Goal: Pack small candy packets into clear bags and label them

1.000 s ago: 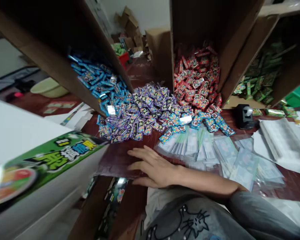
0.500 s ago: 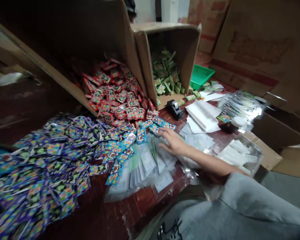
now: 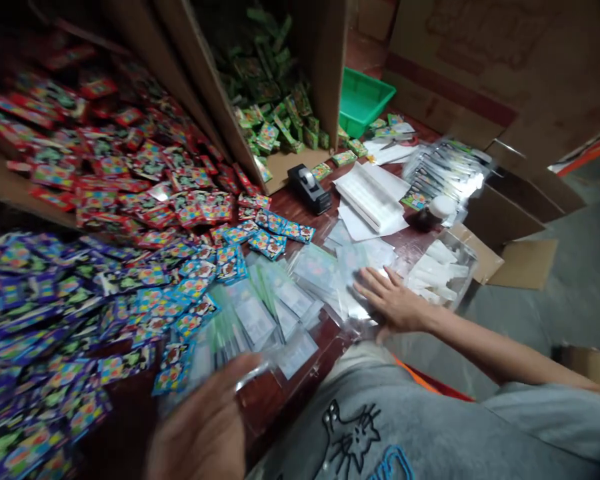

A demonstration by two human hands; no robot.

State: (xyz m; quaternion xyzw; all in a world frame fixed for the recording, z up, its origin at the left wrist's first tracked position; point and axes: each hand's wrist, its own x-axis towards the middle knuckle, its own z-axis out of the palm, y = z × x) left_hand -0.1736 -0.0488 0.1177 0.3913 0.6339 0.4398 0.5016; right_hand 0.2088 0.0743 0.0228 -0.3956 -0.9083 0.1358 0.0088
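Observation:
My right hand rests with its fingers spread on a pile of clear plastic bags near the table's front edge. At the bottom, my left hand is smeared by motion; a shiny bit of clear plastic shows by its fingertip, and whether it grips it I cannot tell. Beyond it lie fanned-out clear bags with pale inserts. Small blue candy packets lie along their far side, and a large heap of purple packets spreads to the left.
Red packets spill from one carton, green packets from another. A black tape dispenser, white papers, a green basket, a dark jar with a white lid and a box of white slips stand around.
My right hand has moved from beside the blue packets back toward the right, onto the clear bags. My left hand has come into view at the bottom. The view has shifted.

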